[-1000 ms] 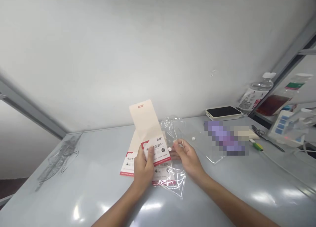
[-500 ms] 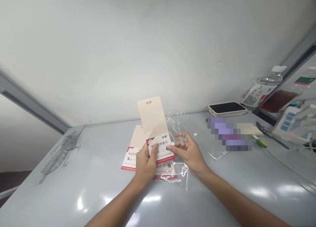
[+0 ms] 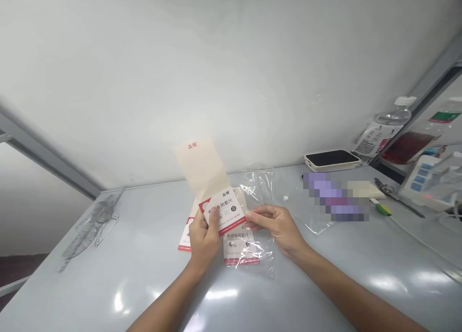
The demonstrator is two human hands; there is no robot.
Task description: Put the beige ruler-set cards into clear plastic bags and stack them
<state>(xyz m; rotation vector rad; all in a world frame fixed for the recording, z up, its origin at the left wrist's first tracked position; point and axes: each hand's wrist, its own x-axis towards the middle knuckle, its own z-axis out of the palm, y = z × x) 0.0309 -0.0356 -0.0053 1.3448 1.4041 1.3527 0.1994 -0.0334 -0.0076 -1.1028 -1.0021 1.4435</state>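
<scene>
My left hand is closed around a cream packaging card, its thumb on the red-and-white printed front. The card's cream back panel stands up tilted to the left. At the card's right corner my right hand is closed in a pinch, fingertips touching its edge. Below lies a second printed card with a clear plastic bag over or around it. A third card is partly hidden behind my left hand.
Clear drawing rulers with dark markings lie at left. On the right are a phone, a pixelated purple item, a clear plastic sheet, a green-yellow cable plug and a water bottle. A wall backs the table.
The held card has swung left and tilted, with my left hand moving left. My right fingers have closed together at its corner. The bagged card below shows more.
</scene>
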